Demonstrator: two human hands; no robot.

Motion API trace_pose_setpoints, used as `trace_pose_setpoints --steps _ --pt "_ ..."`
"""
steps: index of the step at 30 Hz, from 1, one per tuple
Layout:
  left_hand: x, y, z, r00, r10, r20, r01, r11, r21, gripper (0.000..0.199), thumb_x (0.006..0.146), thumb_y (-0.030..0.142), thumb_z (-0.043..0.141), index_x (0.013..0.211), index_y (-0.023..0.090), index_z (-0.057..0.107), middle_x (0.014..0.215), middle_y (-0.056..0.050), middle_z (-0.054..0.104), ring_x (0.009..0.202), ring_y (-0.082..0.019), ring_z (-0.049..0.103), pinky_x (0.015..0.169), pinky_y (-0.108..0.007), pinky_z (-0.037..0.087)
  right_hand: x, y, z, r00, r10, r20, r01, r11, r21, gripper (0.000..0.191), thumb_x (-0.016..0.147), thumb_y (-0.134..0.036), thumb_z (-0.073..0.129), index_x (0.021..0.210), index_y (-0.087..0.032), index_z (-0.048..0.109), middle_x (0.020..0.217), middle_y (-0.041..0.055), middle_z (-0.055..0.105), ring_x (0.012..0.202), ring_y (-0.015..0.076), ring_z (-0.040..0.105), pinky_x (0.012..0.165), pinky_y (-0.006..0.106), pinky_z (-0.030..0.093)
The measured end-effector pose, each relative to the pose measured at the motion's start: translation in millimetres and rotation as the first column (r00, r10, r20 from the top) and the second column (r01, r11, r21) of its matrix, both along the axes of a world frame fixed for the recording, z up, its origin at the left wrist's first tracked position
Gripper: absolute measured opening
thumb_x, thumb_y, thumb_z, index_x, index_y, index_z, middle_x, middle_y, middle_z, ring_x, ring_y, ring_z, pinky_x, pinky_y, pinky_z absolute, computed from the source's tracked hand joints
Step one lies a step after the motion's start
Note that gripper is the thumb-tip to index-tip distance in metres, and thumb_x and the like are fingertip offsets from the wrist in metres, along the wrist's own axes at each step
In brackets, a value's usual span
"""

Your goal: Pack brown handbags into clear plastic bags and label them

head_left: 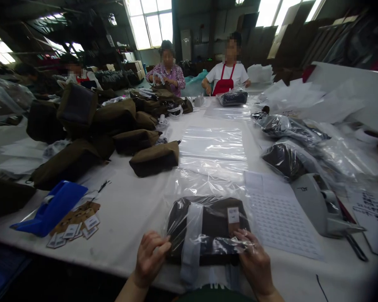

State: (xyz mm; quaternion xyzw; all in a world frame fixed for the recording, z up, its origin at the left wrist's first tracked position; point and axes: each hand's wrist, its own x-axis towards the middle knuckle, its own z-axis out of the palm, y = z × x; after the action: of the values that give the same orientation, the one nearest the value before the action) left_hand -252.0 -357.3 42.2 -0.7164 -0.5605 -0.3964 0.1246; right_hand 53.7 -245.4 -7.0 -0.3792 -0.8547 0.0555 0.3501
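A dark brown fabric bag (217, 222) lies at the table's near edge inside a clear plastic bag (208, 184). A pale strap (192, 239) runs down its front, and a paper tag (233, 215) sits at its upper right. My left hand (151, 255) pinches the plastic at the left side with thumb and fingers together. At the lower right corner, my right hand (255, 261) grips the plastic, its fingertips partly under the shiny film. Beyond the fabric bag, more flat clear plastic bags (212, 147) are spread on the table.
Brown fabric bags (156, 157) are heaped at left. A blue tape dispenser (50, 207) stands near tags (78, 228). To the right are a printed sheet (277, 214), a grey tape dispenser (315, 205) and wrapped bags (283, 159). Co-workers (227, 75) work across the table.
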Motion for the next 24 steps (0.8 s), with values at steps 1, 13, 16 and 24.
trace_pose_setpoints --steps 1,13,16,24 --pt "-4 -10 -4.4 0.999 0.025 -0.024 -0.025 1.0 0.012 0.03 0.071 -0.006 0.061 0.088 0.018 0.063 0.07 -0.001 0.055 0.073 -0.015 0.054 0.073 -0.035 0.048 0 -1 0.8 0.999 -0.004 0.046 0.003 1.0 0.005 0.028 0.089 -0.016 0.048 0.111 -0.026 0.062 0.111 0.0045 0.063 0.106 0.0222 0.058 0.086 0.035 0.052" --pt "-3 -57 -66.1 0.916 0.393 0.086 -0.37 0.907 -0.203 0.017 0.086 0.019 0.051 0.103 0.016 0.052 0.091 -0.009 0.056 0.086 -0.019 0.059 0.074 -0.032 0.055 32 -28 -24.6 0.972 -0.111 -0.206 0.1 0.993 -0.063 0.039 0.081 -0.016 0.058 0.119 -0.023 0.053 0.107 0.008 0.062 0.091 0.0193 0.062 0.078 0.03 0.053" --pt "-7 -42 -69.1 0.856 0.499 0.136 -0.456 0.851 -0.26 0.021 0.087 0.034 0.05 0.099 0.017 0.051 0.091 -0.008 0.057 0.086 -0.021 0.061 0.075 -0.035 0.055 35 -18 -34.3 0.807 -0.498 -0.317 0.412 0.86 -0.302 0.056 0.072 -0.037 0.069 0.12 -0.02 0.048 0.105 0.0101 0.057 0.081 0.0201 0.06 0.069 0.033 0.053" --pt "-33 -50 -82.2 0.933 0.341 -0.116 -0.359 0.855 -0.374 0.021 0.092 0.027 0.038 0.075 0.021 0.048 0.056 0.004 0.052 0.048 -0.012 0.056 0.048 -0.024 0.042 61 32 -25.9 0.941 -0.338 0.022 0.246 0.637 -0.73 0.036 0.084 -0.052 0.043 0.081 -0.021 0.058 0.074 0.0047 0.064 0.068 0.0215 0.062 0.064 0.032 0.049"
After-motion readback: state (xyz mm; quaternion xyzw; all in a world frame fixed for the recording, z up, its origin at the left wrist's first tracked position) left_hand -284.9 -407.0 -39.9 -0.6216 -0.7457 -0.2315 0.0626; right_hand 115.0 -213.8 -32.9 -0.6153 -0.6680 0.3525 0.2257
